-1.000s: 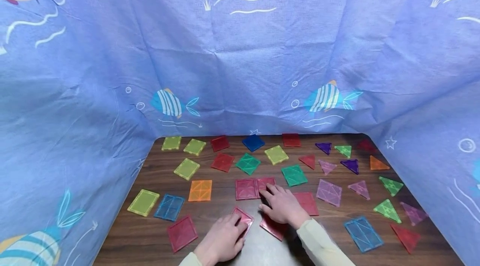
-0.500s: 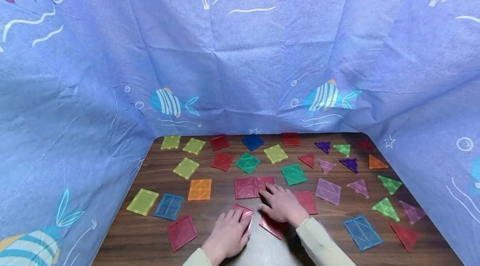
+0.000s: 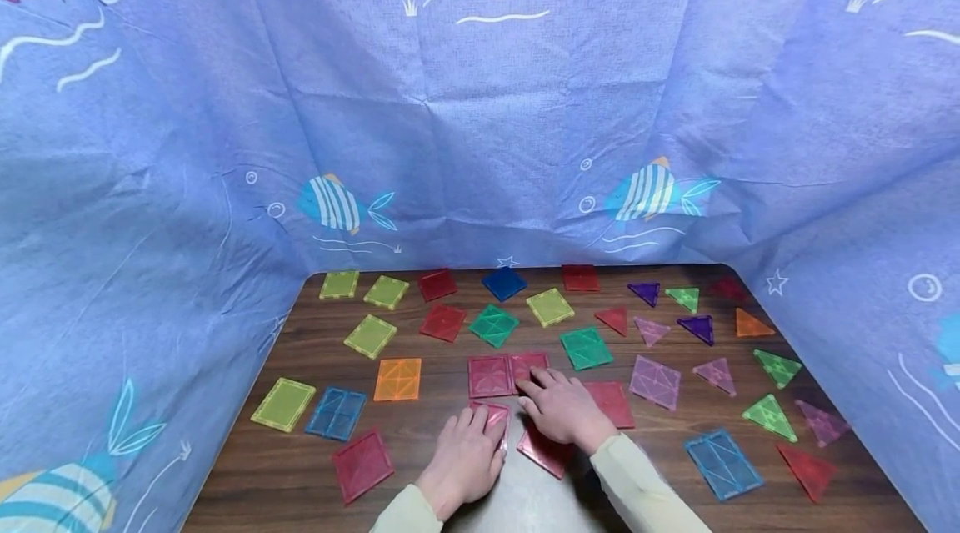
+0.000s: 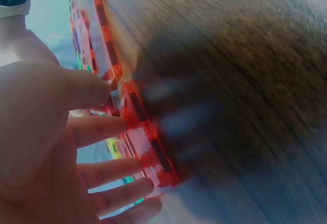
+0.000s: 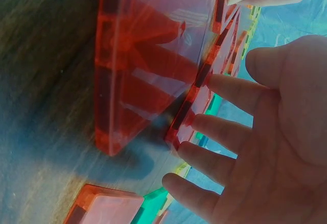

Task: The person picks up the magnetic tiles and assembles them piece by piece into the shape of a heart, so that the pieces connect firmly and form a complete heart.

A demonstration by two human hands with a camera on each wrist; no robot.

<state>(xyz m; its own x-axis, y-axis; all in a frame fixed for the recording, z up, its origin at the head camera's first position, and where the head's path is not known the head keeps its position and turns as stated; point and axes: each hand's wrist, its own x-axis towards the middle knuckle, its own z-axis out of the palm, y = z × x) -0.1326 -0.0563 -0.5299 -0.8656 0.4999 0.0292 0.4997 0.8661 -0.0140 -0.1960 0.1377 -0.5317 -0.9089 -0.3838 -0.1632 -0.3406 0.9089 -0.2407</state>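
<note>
Red tile point(image 3: 497, 419), flat on the desk point(image 3: 255, 483), just nearer than a side-by-side red pair point(image 3: 490, 377). My left hand point(image 3: 463, 456), fingers extended, touches it; my right hand point(image 3: 564, 409), fingers apart, touches the pair. Risk, I judge: an angled push could skew the pair.

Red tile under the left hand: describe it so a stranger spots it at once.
On the wooden table, find the two adjoining red squares near the middle. Just below them in the head view sits the red tile; unlike its neighbours, it is partly under the left hand.
</note>
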